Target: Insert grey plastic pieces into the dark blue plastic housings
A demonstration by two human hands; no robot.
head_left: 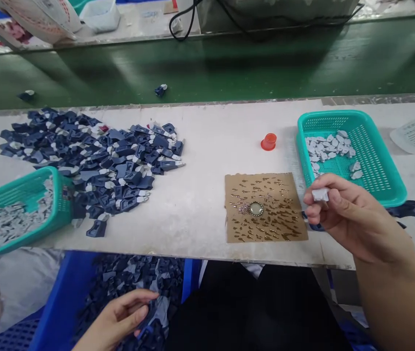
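Head view: right hand [342, 214] is pinching a small grey piece [320, 194] betw. thumb and fingers, hovering just past the teal basket [375, 187]'s near-left corner, beside the cardboard square [266, 207]. Left hand [119, 317] is reaching below the surface [200, 195] edge, fingers curling round a dark blue piece [148, 317] in the blue bin [64, 297]. Blue pile [93, 151] is sitting far left; bare room is lying betw. pile and cardboard.
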